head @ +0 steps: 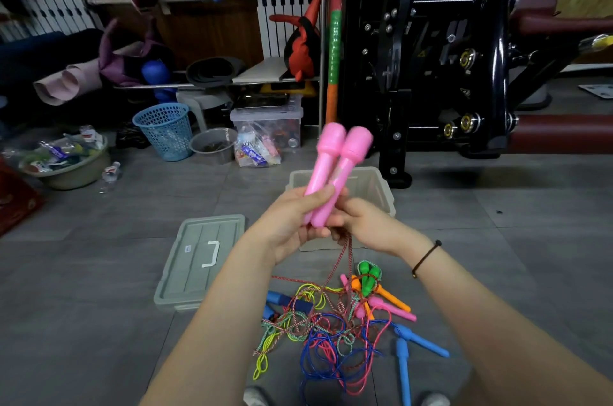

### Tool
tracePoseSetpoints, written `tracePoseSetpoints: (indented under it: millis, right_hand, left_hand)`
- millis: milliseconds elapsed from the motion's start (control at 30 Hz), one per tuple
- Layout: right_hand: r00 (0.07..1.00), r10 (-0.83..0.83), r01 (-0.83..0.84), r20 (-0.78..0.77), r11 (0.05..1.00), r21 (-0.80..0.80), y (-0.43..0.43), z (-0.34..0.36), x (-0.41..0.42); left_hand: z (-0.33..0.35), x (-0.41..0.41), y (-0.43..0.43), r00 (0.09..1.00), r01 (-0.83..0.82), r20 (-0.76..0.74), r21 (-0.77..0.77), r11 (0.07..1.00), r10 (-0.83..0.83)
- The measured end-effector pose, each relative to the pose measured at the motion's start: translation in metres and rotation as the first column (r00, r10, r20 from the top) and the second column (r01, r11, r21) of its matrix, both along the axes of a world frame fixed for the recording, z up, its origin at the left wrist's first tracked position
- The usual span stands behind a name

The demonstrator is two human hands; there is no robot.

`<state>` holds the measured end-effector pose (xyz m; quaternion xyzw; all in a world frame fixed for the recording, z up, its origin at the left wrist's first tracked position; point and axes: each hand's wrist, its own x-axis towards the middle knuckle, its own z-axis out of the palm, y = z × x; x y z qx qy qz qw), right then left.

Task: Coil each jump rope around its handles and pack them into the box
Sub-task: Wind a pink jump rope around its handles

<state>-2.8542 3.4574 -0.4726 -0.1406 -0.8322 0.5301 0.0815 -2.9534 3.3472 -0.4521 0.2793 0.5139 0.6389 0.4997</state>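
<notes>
Pink handles (pixel 335 170): side by side, tilted, raised at centre.
Left hand (pixel 292 223): fingers wrapped round both handles.
Right hand (pixel 361 223): fingers closed on the handles' lower ends.
Rope (pixel 345 259): uncoiled, hangs toward 6 o'clock into the tangled pile (pixel 331 332) on the floor.
Box (pixel 374 186): open, 12 o'clock behind the hands.
Risk: winding likely snags the rope in the tangle and drags other ropes up; handles may splay, loosening the coil.

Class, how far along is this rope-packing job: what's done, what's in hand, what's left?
Done: lid off the box; green rope looks wound. In hand: left hand and right hand hold the pink handles, cord hanging loose. Left: the tangled pile; nothing visibly packed.
</notes>
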Motion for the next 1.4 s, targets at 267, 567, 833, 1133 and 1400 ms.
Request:
tracePoseSetpoints:
  millis: [267, 567, 833, 1133, 1400]
  right_hand:
    - [0.998, -0.058, 0.054, -0.038, 0.994, -0.091, 0.013, -0.003, 0.001]
    - [0.987, -0.160, 0.160, 0.020, 0.987, 0.016, 0.037, 0.002, 0.015]
    - [0.920, -0.387, 0.376, -0.062, 0.916, -0.142, 0.046, -0.003, 0.006]
    - [0.944, -0.311, 0.289, -0.111, 0.940, -0.180, 0.020, 0.003, -0.017]
    - [0.917, -0.368, 0.330, 0.155, 0.916, 0.227, 0.035, -0.001, -0.003]
  left_hand:
    - [0.008, 0.000, 0.007, 0.948, -0.312, 0.123, 0.190, 0.931, 0.292]
    - [0.015, -0.083, -0.033, 0.532, -0.744, -0.103, 0.416, 0.523, 0.840]
    - [-0.017, -0.071, -0.041, 0.868, -0.483, 0.065, -0.122, 0.867, 0.492]
    - [-0.011, -0.007, 0.009, 0.947, -0.110, 0.283, -0.172, 0.979, 0.155]
    - [-0.009, -0.022, 0.002, 0.988, -0.157, -0.040, -0.160, 0.975, 0.152]
